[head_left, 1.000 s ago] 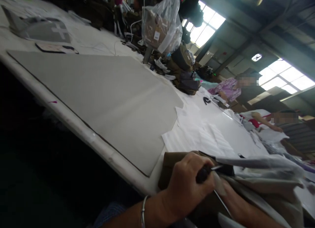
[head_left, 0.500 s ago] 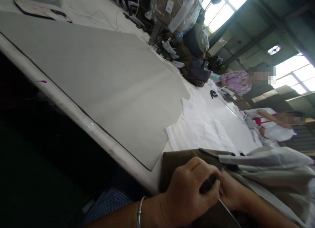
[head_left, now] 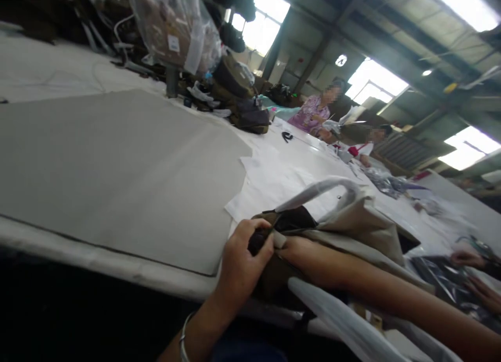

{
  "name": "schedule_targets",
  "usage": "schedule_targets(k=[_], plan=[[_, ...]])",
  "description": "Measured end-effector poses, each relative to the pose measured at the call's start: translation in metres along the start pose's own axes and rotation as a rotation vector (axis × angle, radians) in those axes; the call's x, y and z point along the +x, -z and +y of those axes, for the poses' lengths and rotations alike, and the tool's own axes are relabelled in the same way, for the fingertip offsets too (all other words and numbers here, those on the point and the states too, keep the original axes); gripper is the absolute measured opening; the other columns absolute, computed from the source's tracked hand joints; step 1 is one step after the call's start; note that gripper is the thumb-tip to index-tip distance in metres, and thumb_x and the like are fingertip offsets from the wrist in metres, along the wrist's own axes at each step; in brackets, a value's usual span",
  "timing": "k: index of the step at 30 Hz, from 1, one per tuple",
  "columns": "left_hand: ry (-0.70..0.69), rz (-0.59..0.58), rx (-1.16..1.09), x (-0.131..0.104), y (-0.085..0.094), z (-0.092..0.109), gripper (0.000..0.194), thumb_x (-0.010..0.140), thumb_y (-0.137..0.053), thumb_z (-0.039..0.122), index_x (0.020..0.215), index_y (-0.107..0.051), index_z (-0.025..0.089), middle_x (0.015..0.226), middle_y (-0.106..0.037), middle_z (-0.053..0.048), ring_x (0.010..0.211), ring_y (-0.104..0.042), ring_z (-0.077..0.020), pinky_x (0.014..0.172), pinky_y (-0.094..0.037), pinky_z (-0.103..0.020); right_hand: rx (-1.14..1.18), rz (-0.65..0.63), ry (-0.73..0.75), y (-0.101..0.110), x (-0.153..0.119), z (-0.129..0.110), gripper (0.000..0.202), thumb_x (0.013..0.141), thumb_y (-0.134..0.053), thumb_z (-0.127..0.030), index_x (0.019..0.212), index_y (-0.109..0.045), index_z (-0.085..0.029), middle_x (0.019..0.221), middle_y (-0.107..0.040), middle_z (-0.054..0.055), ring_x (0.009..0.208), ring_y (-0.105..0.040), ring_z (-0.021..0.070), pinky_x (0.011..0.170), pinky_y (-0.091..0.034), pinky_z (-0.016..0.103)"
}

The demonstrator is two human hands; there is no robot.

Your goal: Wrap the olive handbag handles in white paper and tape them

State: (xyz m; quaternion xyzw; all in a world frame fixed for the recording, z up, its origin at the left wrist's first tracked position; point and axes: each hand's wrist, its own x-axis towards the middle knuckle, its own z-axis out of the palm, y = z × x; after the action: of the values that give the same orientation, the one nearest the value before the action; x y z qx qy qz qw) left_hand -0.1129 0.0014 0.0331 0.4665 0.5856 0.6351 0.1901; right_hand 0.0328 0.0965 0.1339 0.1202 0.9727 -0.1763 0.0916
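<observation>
"Where's the brown bag (head_left: 360, 224)?"
"On the bench (head_left: 97, 260), near edge, just beside the corner of the grey sheet (head_left: 136, 179)."
"Hands, from where you stand?"
"Left hand (head_left: 243, 255) clenched round a dark handle (head_left: 257, 242), at the bag. Right hand (head_left: 293, 250) also there, fingers hidden; can't tell its grip."

Dim, greyish indoor light, with the brightest areas along the top and right: three windows (head_left: 378, 82) blown out to white, plus a glaring overhead panel (head_left: 465, 4). A small shiny patch reflects off the white tabletop (head_left: 313, 148), and a soft pale band crosses the grey sheet (head_left: 156, 169). Below the table edge, shadow is nearly black. The dark handle (head_left: 256, 242) in the left hand (head_left: 243, 255) loses detail. The whole view tilts; softness and motion blur smear the lower right, including a co-worker's hands (head_left: 469, 258). Pixelated blocks cover faces.
</observation>
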Motion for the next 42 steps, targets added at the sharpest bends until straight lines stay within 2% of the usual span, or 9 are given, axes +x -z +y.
schedule_targets(k=[3,7,10,13,19,24,29,36,42], plan=[[-0.148,0.04,0.323,0.01,0.014,0.013,0.024,0.09,-0.067,0.021,0.114,-0.068,0.022,0.119,-0.069,-0.008,0.116,-0.063,-0.0275,0.103,-0.05,-0.044,0.018,0.241,0.09,0.041,-0.053,-0.006,0.035,0.099,-0.056,-0.016,0.131,-0.065,-0.026,0.131,-0.069,0.003,0.119,-0.066,0.0163,0.104,-0.053,0.025],[-0.437,-0.067,0.354,0.029,0.015,0.063,0.025,0.097,-0.059,0.018,0.118,-0.07,0.024,0.131,-0.069,-0.006,0.124,-0.062,-0.0239,0.11,-0.047,-0.038,-0.318,0.921,-0.438,0.055,-0.169,0.005,0.031,0.1,-0.057,-0.032,0.129,-0.068,-0.029,0.131,-0.07,0.005,0.122,-0.066,0.0244,0.11,-0.051,0.038],[-0.472,-0.513,0.179,0.047,-0.007,0.11,0.027,0.097,-0.064,0.027,0.123,-0.069,0.028,0.122,-0.075,0.0,0.111,-0.071,-0.0169,0.1,-0.053,-0.026,-0.145,0.864,-0.883,0.014,-0.239,0.025,0.06,0.096,-0.051,-0.059,0.14,-0.061,-0.02,0.141,-0.062,0.014,0.133,-0.056,0.0385,0.114,-0.043,0.058],[-0.48,-0.814,0.253,0.065,-0.05,0.139,0.077,0.08,-0.082,0.042,0.149,-0.05,0.027,0.151,-0.055,-0.01,0.141,-0.05,-0.028,0.116,-0.043,-0.039,0.438,0.684,-0.983,-0.036,-0.265,0.037,0.078,0.092,-0.049,-0.072,0.149,-0.052,-0.019,0.144,-0.059,0.016,0.13,-0.058,0.0405,0.106,-0.05,0.058],[-0.333,-0.964,0.419,0.092,-0.123,0.123,0.132,0.066,-0.089,0.053,0.164,-0.005,0.026,0.169,0.002,-0.025,0.155,-0.001,-0.042,0.121,-0.025,-0.061,1.343,0.793,-0.708,-0.06,-0.228,0.035,0.062,0.088,-0.065,-0.064,0.128,-0.065,-0.016,0.108,-0.075,0.015,0.088,-0.075,0.0251,0.073,-0.065,0.033],[-0.417,-1.042,0.357,0.067,-0.132,0.119,0.138,0.062,-0.09,0.054,0.164,-0.002,0.025,0.17,-0.003,-0.023,0.156,-0.003,-0.0407,0.122,-0.024,-0.061,1.355,1.07,-0.451,-0.034,-0.175,0.039,0.052,0.085,-0.075,-0.054,0.123,-0.067,-0.019,0.106,-0.075,0.008,0.093,-0.072,0.0229,0.076,-0.062,0.03],[-0.747,-0.659,0.444,0.039,-0.116,0.121,0.097,0.082,-0.077,0.03,0.161,-0.022,0.031,0.169,-0.02,-0.014,0.156,-0.018,-0.0361,0.121,-0.03,-0.059,1.308,0.974,-0.007,-0.013,-0.156,0.018,0.042,0.091,-0.068,-0.044,0.124,-0.07,-0.019,0.116,-0.073,0.008,0.112,-0.068,0.0247,0.102,-0.052,0.039],[-0.685,-0.547,0.388,0.069,-0.063,0.106,0.068,0.083,-0.055,0.007,0.148,-0.05,0.028,0.146,-0.061,-0.004,0.134,-0.058,-0.0248,0.112,-0.048,-0.038,0.376,0.959,-0.177,-0.061,-0.173,0.031,0.045,0.091,-0.055,-0.007,0.132,-0.066,-0.022,0.133,-0.068,0.008,0.125,-0.062,0.0216,0.112,-0.045,0.037],[-0.745,-0.958,0.514,0.071,-0.041,0.111,0.072,0.071,-0.048,-0.002,0.134,-0.065,0.029,0.142,-0.064,-0.003,0.128,-0.063,-0.0214,0.108,-0.051,-0.032,-0.119,0.826,-0.178,-0.096,-0.154,0.045,0.051,0.088,-0.06,-0.005,0.139,-0.059,-0.013,0.136,-0.064,0.017,0.131,-0.057,0.0264,0.109,-0.048,0.038]])
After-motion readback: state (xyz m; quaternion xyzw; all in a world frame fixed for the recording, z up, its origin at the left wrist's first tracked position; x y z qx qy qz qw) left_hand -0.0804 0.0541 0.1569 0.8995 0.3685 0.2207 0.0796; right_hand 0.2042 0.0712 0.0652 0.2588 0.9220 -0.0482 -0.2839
